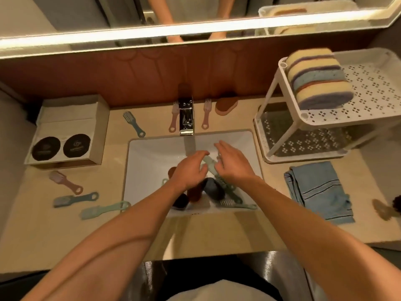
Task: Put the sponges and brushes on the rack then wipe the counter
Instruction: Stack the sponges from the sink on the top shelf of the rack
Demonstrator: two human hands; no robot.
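A white two-tier rack (pixel 282 83) stands at the right, with a stack of striped sponges (pixel 319 79) on its top tier. In the sink (pixel 152 153) lie several sponges, among them a brown sponge (pixel 195 194) and a grey-blue sponge (pixel 213 189), plus a pale green brush (pixel 236 205). My left hand (pixel 188 172) pinches the handle end of a light green brush (pixel 210 163) over the sink. Spread over that same brush is my right hand (pixel 234 164). More brushes lie on the counter: pink (pixel 65 181), blue (pixel 76 198), green (pixel 104 210), blue (pixel 133 123) and two pink ones (pixel 173 118) beside the faucet.
A chrome faucet (pixel 186 118) rises behind the sink. There is a brown sponge (pixel 225 105) at the back wall. A folded blue towel (pixel 319 190) lies right of the sink. A cardboard box (pixel 69 131) stands at the left. Something dark and blurred (pixel 386 209) lies at the far right edge.
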